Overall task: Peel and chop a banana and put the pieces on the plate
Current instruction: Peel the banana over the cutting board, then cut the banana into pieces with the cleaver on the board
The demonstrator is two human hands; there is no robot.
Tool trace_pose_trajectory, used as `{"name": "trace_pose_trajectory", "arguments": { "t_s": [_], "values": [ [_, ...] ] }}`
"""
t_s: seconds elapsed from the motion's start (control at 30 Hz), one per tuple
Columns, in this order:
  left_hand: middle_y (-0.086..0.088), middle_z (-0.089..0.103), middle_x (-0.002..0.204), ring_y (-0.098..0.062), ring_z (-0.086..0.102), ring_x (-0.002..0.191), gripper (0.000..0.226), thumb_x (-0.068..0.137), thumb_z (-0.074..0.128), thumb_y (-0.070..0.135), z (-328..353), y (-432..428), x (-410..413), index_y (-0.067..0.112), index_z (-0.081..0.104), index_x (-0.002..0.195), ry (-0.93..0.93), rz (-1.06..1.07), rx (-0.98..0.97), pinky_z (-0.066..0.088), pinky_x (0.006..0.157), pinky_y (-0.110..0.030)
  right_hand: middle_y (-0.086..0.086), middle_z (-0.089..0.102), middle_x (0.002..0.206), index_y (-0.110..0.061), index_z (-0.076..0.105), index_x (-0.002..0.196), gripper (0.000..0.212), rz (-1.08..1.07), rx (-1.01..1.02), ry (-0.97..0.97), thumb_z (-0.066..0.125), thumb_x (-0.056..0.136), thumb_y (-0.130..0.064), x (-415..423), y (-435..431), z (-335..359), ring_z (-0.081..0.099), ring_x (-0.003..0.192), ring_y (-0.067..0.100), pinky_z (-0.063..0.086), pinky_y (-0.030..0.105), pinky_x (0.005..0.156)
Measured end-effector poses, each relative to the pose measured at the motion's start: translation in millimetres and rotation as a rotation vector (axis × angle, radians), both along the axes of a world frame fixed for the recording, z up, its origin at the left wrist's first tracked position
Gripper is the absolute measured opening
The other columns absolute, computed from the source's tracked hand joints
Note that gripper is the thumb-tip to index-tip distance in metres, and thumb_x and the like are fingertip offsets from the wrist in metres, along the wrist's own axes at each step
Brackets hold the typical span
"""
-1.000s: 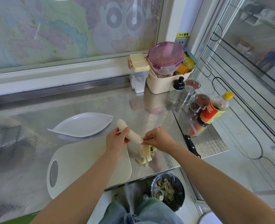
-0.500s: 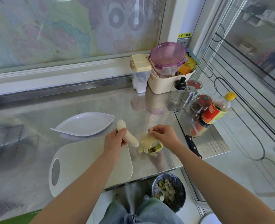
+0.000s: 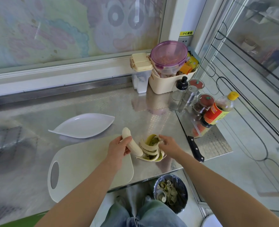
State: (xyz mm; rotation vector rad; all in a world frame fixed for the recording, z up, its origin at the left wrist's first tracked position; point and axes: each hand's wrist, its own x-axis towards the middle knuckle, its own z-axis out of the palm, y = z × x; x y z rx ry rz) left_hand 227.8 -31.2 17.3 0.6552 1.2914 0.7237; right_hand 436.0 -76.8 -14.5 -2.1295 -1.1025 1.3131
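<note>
Hands are apart now. The left hand [image 3: 117, 149] is wrapped round the banana [image 3: 135, 147] and holds it over the right end of the cutting board [image 3: 86, 161]. The right hand [image 3: 169, 147] has its fingers on the peel [image 3: 150, 150]. I cannot tell if it pinches the peel or only touches it.

A second ago the peel still hung from the bottom of the banana, and both hands were close together. Now the peel is all off. It lies on the tabletop [image 3: 86, 104], just beside the right edge of the cutting board. So the peeling looks done, and the chopping should come next.

The plate [image 3: 83, 125] behind the board has no pieces on it yet. The knife [image 3: 195, 149] lies to the right with no hand on it. The peel is spread open in floppy strips, pale inside and yellow-green outside. The banana is bare, creamy white, whole and a bit bent. Its round tip points away from the person.
</note>
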Motion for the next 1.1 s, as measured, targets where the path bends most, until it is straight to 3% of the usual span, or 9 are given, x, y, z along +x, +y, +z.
{"name": "trace_pose_trajectory", "arguments": {
  "t_s": [0.17, 0.3, 0.43, 0.57, 0.7, 0.8, 0.9, 0.97, 1.1],
  "values": [
    [-0.008, 0.063, 0.102, -0.022, 0.060, 0.091, 0.035, 0.088, 0.066, 0.018, -7, -2, 10, 0.011, 0.059, 0.120, 0.010, -0.063, -0.039, 0.052, 0.071, -0.029, 0.013, 0.046, 0.138, -0.018, 0.047, 0.136, 0.043, -0.188, 0.083, -0.286, 0.049, 0.092, -0.021, 31, -5, 7, 0.047, 0.122, 0.029, 0.039, 0.040, 0.100],
    [-0.010, 0.061, 0.110, -0.023, 0.060, 0.094, 0.037, 0.088, 0.065, 0.019, -10, -3, 18, 0.013, 0.056, 0.123, 0.058, -0.125, -0.029, 0.053, 0.070, -0.029, 0.021, 0.022, 0.150, -0.013, 0.023, 0.145, 0.058, -0.223, -0.227, -0.532, 0.047, 0.092, -0.019, 49, -15, -4, 0.024, 0.137, 0.037, 0.027, 0.048, 0.108],
    [-0.010, 0.061, 0.110, -0.023, 0.060, 0.095, 0.036, 0.089, 0.063, 0.019, -13, -3, 20, 0.014, 0.055, 0.124, 0.096, -0.147, -0.024, 0.053, 0.071, -0.030, 0.019, 0.041, 0.135, -0.012, 0.032, 0.135, 0.049, -0.144, -0.234, -0.657, 0.054, 0.091, -0.014, 58, -27, -14, 0.040, 0.125, 0.035, 0.036, 0.046, 0.100],
    [-0.009, 0.061, 0.101, -0.023, 0.059, 0.091, 0.029, 0.090, 0.059, 0.018, -15, -4, 18, 0.012, 0.056, 0.118, 0.104, -0.145, -0.018, 0.051, 0.075, -0.032, 0.022, 0.051, 0.122, -0.004, 0.039, 0.121, 0.048, -0.198, -0.099, -0.556, 0.065, 0.081, -0.007, 60, -30, -20, 0.053, 0.111, 0.039, 0.046, 0.046, 0.094],
    [-0.011, 0.059, 0.107, -0.026, 0.058, 0.096, 0.023, 0.091, 0.057, 0.018, -19, -5, 10, 0.015, 0.055, 0.113, 0.153, -0.122, -0.007, 0.051, 0.076, -0.033, 0.020, 0.053, 0.117, -0.001, 0.037, 0.120, 0.037, -0.490, 0.105, -0.392, 0.052, 0.086, -0.006, 45, -21, -5, 0.054, 0.104, 0.039, 0.045, 0.041, 0.082],
    [-0.011, 0.059, 0.113, -0.028, 0.059, 0.100, 0.032, 0.090, 0.058, 0.019, -23, -6, -5, 0.014, 0.052, 0.121, 0.204, -0.087, 0.002, 0.053, 0.077, -0.036, 0.008, 0.056, 0.094, -0.009, 0.040, 0.113, 0.023, -0.557, 0.279, -0.176, 0.048, 0.093, -0.018, 27, -8, 13, 0.056, 0.085, 0.028, 0.044, 0.034, 0.068],
    [-0.009, 0.059, 0.108, -0.024, 0.060, 0.092, 0.028, 0.091, 0.056, 0.015, -21, -9, -26, 0.014, 0.054, 0.119, 0.229, -0.050, 0.028, 0.052, 0.068, -0.033, 0.007, 0.060, 0.078, -0.015, 0.050, 0.096, 0.020, -0.389, 0.344, -0.043, 0.055, 0.092, -0.034, 6, 3, 25, 0.060, 0.069, 0.024, 0.051, 0.033, 0.057],
    [-0.008, 0.059, 0.102, -0.021, 0.059, 0.085, 0.024, 0.091, 0.054, 0.012, -19, -12, -43, 0.013, 0.055, 0.115, 0.248, -0.025, 0.039, 0.050, 0.064, -0.031, 0.011, 0.062, 0.070, -0.011, 0.052, 0.088, 0.017, -0.192, 0.306, -0.003, 0.059, 0.090, -0.027, -14, 9, 29, 0.060, 0.055, 0.019, 0.051, 0.028, 0.048],
    [-0.009, 0.060, 0.102, -0.023, 0.058, 0.085, 0.024, 0.091, 0.055, 0.012, -21, -13, -88, 0.011, 0.055, 0.116, 0.325, -0.044, 0.058, 0.051, 0.075, -0.038, 0.007, 0.061, 0.064, -0.010, 0.053, 0.079, 0.014, 0.109, 0.248, -0.132, 0.058, 0.079, -0.023, -67, 11, 28, 0.059, 0.057, 0.021, 0.052, 0.036, 0.056]
  ]
}}
